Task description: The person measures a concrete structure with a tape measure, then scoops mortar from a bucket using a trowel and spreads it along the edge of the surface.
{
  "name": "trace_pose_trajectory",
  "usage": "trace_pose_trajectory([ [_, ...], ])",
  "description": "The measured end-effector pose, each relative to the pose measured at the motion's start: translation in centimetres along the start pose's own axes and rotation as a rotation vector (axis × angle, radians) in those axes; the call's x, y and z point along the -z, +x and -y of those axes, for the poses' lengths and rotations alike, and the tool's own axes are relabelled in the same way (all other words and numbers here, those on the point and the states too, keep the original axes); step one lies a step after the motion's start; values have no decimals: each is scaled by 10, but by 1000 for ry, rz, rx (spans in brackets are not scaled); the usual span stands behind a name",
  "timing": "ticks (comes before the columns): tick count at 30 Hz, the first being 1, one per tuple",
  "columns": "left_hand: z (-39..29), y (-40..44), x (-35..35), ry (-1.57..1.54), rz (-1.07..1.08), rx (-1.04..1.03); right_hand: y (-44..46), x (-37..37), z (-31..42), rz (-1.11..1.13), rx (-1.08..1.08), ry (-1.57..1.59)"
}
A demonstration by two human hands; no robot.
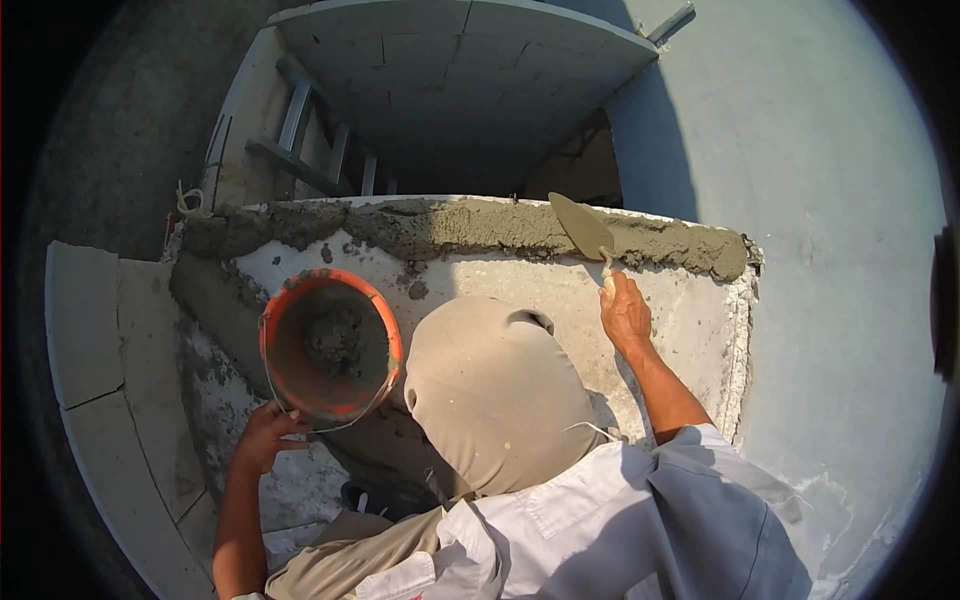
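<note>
My right hand is closed around the light handle of a pointed trowel. The trowel's blade lies over a long bed of wet mortar along the far edge of the ledge. At the left stands an orange-rimmed bucket with some grey mortar inside. My left hand is at the bucket's near left side, its fingers on the thin wire handle just below the rim.
Beyond the mortar, a deep shaded recess drops down, with a metal ladder leaning inside. Pale block walls surround it. A smooth grey wall stands to the right. My bent knee is between bucket and trowel. Block edging runs along the left.
</note>
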State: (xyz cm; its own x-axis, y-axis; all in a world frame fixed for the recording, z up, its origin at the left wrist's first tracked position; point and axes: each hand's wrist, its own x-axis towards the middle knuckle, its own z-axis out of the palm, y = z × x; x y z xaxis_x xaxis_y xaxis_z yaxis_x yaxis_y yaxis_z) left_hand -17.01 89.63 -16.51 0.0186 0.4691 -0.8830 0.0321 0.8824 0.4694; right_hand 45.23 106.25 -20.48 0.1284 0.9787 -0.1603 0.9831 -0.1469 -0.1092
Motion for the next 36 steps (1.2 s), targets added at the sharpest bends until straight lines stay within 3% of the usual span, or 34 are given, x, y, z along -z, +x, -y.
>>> trace_pose_trajectory([
  [4,1,-3,1,-22,13,7,0,1,-4,88,55,-67],
  [7,0,2,3,-29,13,4,1,-7,-4,-109,79,1],
  [10,1,1,4,-14,19,15,7,4,-10,64,59,-110],
  [13,2,-1,1,-33,13,9,25,21,-23,-122,113,-151],
  [16,3,1,1,-37,22,-1,71,24,-56,-179,127,-384],
  [19,1,0,0,-38,18,-3,114,26,-56,31,104,-556],
  [26,6,-1,-1,-89,14,-12,94,26,23,62,343,-300],
  [34,21,9,-19,-265,-22,-177,55,59,43,-189,446,49],
  [36,15,6,-24,-315,-13,-248,54,76,75,-143,641,118],
])
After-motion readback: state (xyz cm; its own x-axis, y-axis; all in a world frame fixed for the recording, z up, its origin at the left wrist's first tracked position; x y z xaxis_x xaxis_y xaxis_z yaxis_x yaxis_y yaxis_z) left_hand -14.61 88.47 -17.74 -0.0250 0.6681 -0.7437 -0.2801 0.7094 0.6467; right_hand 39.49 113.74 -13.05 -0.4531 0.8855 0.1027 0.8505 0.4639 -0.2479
